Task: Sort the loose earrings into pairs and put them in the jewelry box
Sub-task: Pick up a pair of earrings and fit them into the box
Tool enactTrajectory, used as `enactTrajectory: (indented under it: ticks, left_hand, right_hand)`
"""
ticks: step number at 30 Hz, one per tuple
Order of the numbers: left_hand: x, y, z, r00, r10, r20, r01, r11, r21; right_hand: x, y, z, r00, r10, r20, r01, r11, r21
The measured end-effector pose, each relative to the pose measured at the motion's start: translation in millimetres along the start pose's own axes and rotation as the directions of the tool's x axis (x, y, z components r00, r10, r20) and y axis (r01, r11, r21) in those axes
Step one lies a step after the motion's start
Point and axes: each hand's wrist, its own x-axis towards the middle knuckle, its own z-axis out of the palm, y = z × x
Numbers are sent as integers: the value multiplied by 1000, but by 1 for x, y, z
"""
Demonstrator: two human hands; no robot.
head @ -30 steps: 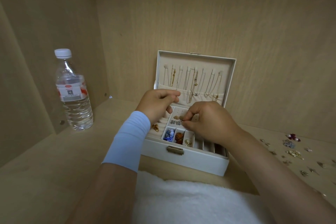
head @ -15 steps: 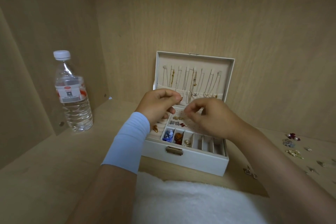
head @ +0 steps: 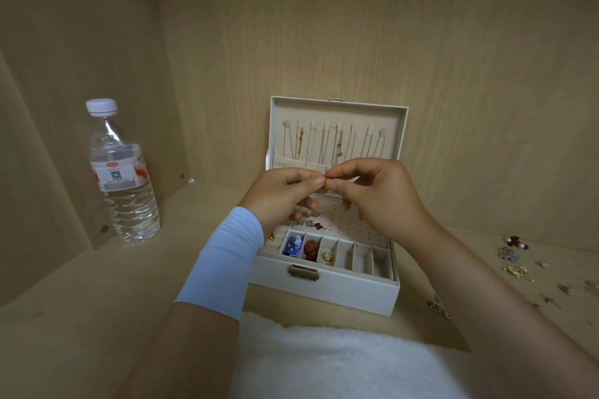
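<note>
The jewelry box (head: 340, 293) stands open beneath both hands. Left hand (head: 281, 200) and right hand (head: 376, 194) each pinch one small gold earring (head: 327, 179) between thumb and fingertip, above the box. Likely light, slippery, easily bent: grip its body.

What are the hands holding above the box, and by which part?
A small gold earring, pinched by fingertips of both the left hand and the right hand; which part is too small to tell.
</note>
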Motion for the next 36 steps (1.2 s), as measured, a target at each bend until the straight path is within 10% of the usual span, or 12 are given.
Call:
enactTrajectory:
  ticks: [16, 36]
  left_hand:
    - [-1, -7, -6, 993, 30, 115, -99, 740, 666]
    - [1, -9, 0, 987, 61, 150, -150, 696, 702]
  right_hand:
    - [-7, 18, -2, 946, 123, 298, 26, 892, -452]
    - [-7, 14, -6, 928, 177, 327, -1, 882, -472]
